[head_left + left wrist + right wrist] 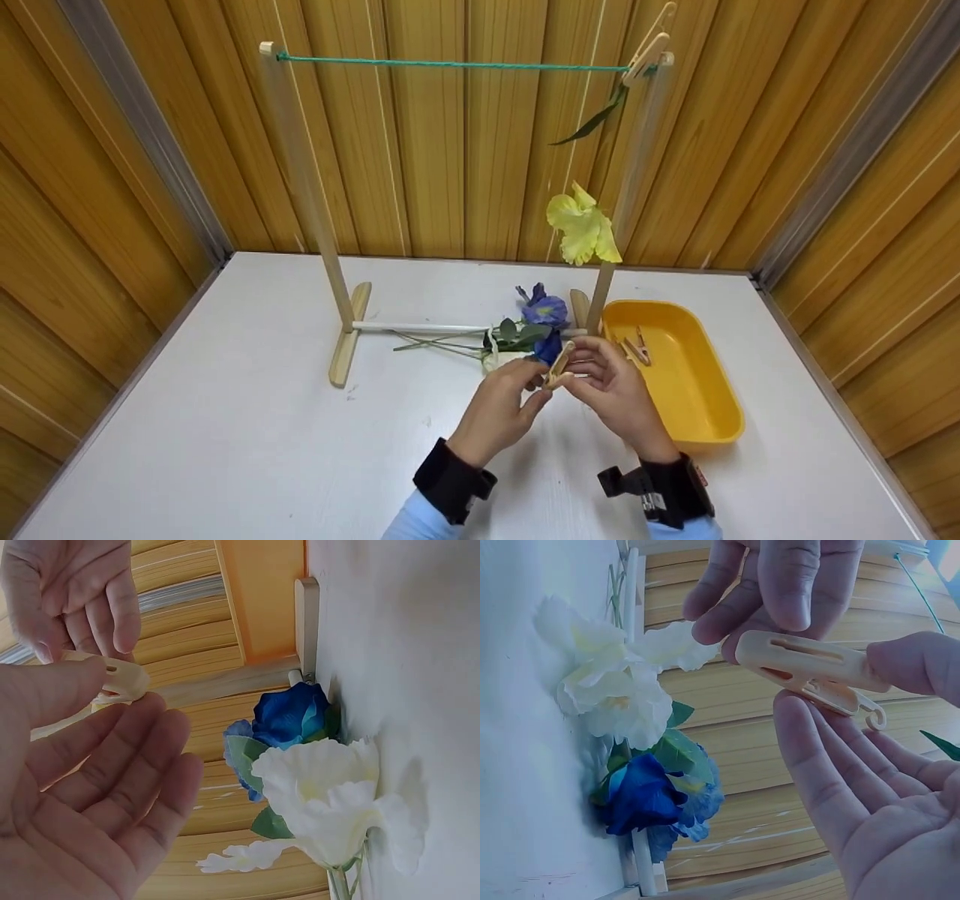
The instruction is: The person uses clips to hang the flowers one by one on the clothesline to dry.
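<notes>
A beige plastic clothes peg with a small hook is between my two hands, in front of the flowers. My left hand pinches one end of it between thumb and index finger, as the left wrist view shows. My right hand holds the other end, its thumb on top and fingers beneath in the right wrist view. Close by on the table lie a blue rose, a paler blue flower and a white flower, with green leaves; their thin stems point left.
A wooden frame carries a green cord across its top. At the cord's right end a peg grips a stem with a leaf; a yellow flower hangs below. Right stands a yellow tray holding pegs.
</notes>
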`<state>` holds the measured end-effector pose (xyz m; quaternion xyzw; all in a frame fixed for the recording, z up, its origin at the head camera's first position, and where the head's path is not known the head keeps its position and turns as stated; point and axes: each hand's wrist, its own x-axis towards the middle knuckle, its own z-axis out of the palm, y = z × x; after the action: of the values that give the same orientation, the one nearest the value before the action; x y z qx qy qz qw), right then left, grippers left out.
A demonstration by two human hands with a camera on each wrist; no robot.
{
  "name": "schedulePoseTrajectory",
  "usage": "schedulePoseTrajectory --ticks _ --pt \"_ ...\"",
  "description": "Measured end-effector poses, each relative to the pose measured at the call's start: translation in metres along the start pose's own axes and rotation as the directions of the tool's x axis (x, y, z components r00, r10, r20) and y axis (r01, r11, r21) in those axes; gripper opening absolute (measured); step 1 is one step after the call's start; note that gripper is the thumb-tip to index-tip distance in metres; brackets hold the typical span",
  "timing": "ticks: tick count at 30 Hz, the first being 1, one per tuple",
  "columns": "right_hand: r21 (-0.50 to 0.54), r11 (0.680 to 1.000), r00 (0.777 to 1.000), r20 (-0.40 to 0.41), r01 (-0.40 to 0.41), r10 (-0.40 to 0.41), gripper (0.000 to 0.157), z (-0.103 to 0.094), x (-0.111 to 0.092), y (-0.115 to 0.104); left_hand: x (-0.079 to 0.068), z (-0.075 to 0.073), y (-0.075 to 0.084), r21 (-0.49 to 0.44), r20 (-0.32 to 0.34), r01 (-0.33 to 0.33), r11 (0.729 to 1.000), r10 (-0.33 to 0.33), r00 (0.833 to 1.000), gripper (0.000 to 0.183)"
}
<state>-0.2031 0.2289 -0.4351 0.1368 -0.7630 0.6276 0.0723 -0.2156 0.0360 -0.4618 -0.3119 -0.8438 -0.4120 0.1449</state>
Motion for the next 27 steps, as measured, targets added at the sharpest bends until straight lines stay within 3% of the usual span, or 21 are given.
schedulePoseTrajectory --ticks 7,18,27 --pt "0.004 0.999 0.999 0.040 0.035 -0.035 0.048 -0.0003 -0.0005 0.0017 -0.0004 0.0013 0.0001 0.011 0.005 0.007 1.000 -0.007 1.000 0.016" --pt "-0.021 0.999 0.996 0.083 -0.042 0.044 0.044 -0.0047 -0.0018 -0.0009 0.0000 0.0056 0.0017 0.010 0.028 -0.024 1.000 0.024 0.999 0.015" --pt "-0.020 0.999 0.991 0.126 -0.037 0.039 0.039 -0.0059 -0.0022 -0.0013 -0.0004 0.0052 0.0041 0.010 0.048 -0.007 1.000 0.007 0.999 0.016"
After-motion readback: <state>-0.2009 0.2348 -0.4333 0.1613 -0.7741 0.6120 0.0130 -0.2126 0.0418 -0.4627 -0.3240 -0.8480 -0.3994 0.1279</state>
